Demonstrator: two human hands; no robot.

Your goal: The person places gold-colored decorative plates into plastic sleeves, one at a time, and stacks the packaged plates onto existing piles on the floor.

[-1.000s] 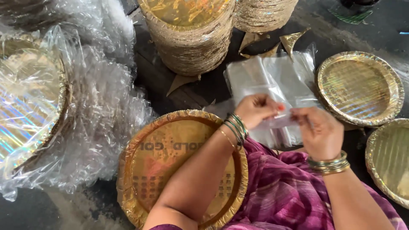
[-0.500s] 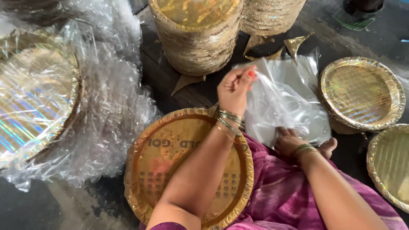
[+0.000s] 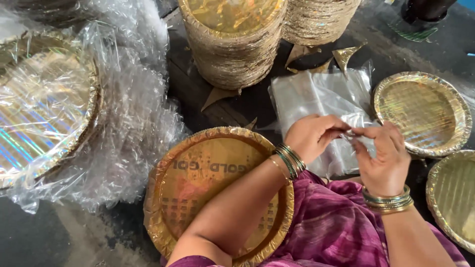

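Floor [image 3: 435, 44] dark, dusty; left hand [image 3: 309, 136], right hand [image 3: 381, 155] grip pinching clear bag [image 3: 316, 96].

Two hands: left hand [image 3: 310, 136], right hand [image 3: 381, 155]. Two tall stacks of gold plates [image 3: 232, 39] [image 3: 316, 20]. Three loose gold plates: [image 3: 217, 193], [image 3: 420, 111], [image 3: 452, 198]. One wrapped plate bundle [image 3: 39, 109]. One pile of clear bags [image 3: 316, 96]. Bangles on both wrists, exact number unclear.
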